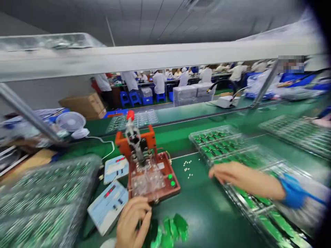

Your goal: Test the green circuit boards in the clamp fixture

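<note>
My left hand [133,220] is at the front edge of a test fixture, its fingers loosely bent and the thumb apart; nothing shows in it. The fixture [152,175] has a red-brown base, an orange frame, clear plates and a red-knobbed toggle clamp [134,137]. Several green circuit boards [172,229] lie in a loose pile just right of that hand. My right hand [227,172], blurred by motion, reaches over the left edge of a clear plastic tray [207,156] holding rows of green boards. Its fingertips are smeared, so any small thing in them is hidden.
Two pale blue meters [111,205] with red displays stand left of the fixture. A large tray of boards [46,199] fills the left side. Small white bits [187,167] are scattered on the green bench. A white fan [71,122] stands behind; a shelf beam [155,57] crosses overhead.
</note>
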Tool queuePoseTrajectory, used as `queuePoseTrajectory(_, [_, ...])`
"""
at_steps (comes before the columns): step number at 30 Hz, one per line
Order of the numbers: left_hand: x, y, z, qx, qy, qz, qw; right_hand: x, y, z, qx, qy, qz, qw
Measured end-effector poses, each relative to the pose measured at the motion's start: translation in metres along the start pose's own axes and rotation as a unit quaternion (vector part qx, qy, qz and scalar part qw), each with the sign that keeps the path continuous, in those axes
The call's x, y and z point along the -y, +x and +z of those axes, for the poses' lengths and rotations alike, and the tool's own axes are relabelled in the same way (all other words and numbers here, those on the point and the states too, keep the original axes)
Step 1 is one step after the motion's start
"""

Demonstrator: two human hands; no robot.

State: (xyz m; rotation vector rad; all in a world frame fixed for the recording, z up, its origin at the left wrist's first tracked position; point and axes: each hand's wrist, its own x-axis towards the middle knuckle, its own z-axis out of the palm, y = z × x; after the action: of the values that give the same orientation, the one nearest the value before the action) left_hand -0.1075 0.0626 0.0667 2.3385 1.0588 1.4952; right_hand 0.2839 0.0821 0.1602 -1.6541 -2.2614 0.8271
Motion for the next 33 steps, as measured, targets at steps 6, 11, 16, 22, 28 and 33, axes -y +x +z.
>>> queuePoseTrajectory(6, [0.008,-0.005,-0.019,0.018,0.018,0.006,1.000,0.073,-0.045,0.119,0.201,0.033,-0.157,0.966])
queuePoseTrajectory(11, [0.010,-0.024,-0.049,0.193,0.038,-0.047,0.979,0.064,-0.011,0.152,0.097,0.114,-0.146,0.978])
queuePoseTrajectory(16, [0.013,-0.051,-0.073,0.327,0.035,-0.133,0.935,0.045,0.018,0.155,0.084,0.171,-0.134,0.973])
queuePoseTrajectory(22, [0.009,-0.062,-0.079,0.404,0.045,-0.158,0.900,0.037,0.034,0.146,0.174,0.124,-0.155,0.964])
queuePoseTrajectory(28, [0.012,-0.053,-0.079,0.427,0.019,-0.170,0.888,0.036,0.038,0.152,0.137,0.142,-0.163,0.967])
queuePoseTrajectory(33, [0.014,-0.052,-0.077,0.434,0.007,-0.182,0.882,0.038,0.032,0.155,0.093,0.163,-0.143,0.972])
